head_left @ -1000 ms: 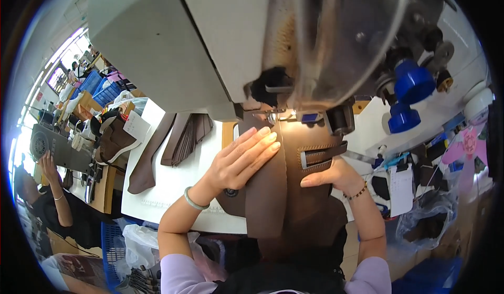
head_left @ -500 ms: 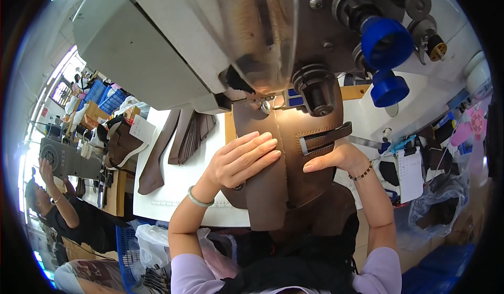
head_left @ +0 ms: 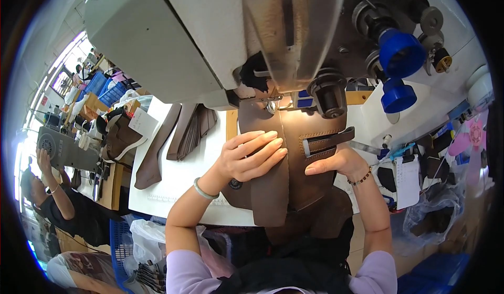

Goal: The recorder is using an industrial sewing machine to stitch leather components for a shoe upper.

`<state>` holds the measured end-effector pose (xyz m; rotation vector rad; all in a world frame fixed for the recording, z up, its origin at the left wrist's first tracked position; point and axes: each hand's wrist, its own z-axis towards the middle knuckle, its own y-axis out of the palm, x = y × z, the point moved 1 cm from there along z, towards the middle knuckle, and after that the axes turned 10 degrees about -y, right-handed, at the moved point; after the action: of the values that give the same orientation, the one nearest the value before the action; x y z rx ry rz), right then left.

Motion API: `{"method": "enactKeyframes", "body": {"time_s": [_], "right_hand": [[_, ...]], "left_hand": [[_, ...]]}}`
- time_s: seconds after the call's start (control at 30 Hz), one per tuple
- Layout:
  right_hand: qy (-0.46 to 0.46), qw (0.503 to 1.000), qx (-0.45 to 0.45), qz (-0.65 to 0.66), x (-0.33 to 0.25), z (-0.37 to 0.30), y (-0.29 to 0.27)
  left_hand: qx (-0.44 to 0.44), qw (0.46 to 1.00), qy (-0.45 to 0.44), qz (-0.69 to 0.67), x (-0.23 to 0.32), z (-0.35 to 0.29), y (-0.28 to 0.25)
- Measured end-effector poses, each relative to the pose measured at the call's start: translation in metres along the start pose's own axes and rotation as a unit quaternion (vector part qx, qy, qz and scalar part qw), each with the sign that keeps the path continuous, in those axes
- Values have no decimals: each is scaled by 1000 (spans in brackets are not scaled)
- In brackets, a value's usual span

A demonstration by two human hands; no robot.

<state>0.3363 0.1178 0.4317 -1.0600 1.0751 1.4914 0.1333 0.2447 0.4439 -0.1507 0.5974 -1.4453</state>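
A brown leather panel (head_left: 310,191) lies under the head of a sewing machine (head_left: 152,42), running from the lit needle area (head_left: 272,106) toward me. Along its left side a long brown leather strip (head_left: 269,205) overlaps it, the edge line leading up to the needle. My left hand (head_left: 249,157) rests flat on the strip, fingers stretched out and nothing gripped. At the panel's right edge, my right hand (head_left: 340,163) has its thumb on top and its other fingers hidden beneath. Just above that thumb sits a dark strap (head_left: 336,139) in a stitched patch.
Several brown leather strips (head_left: 191,131) lie fanned on the white tabletop (head_left: 149,191) at left. Blue knobs (head_left: 401,52) hang from the machine at upper right. A paper pad (head_left: 407,181) and plastic bag (head_left: 433,215) are at right. Another person (head_left: 68,210) works at far left.
The view has shifted slightly, so the machine appears farther right. Both hands keep nearly the same places on the leather, and the strip's near end sits slightly higher in the picture.
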Motion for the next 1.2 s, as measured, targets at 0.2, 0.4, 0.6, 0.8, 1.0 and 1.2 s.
{"method": "enactKeyframes", "body": {"time_s": [0.2,0.4,0.6,0.8,1.0,1.2], "right_hand": [[5,1000,10,16,1,-2,1],[-7,1000,10,25,4,-2,0],[10,998,40,56,2,-4,3],[38,987,122,99,-6,-8,17],[45,979,184,74,-18,-12,27],[35,975,207,67,-16,-11,34]], "left_hand": [[24,999,17,13,1,1,2],[28,999,29,27,2,3,1],[31,999,32,30,3,6,-2],[0,999,17,33,5,11,-12],[-23,1000,-15,-2,5,15,-18],[-13,999,-15,-31,0,16,-19]]}}
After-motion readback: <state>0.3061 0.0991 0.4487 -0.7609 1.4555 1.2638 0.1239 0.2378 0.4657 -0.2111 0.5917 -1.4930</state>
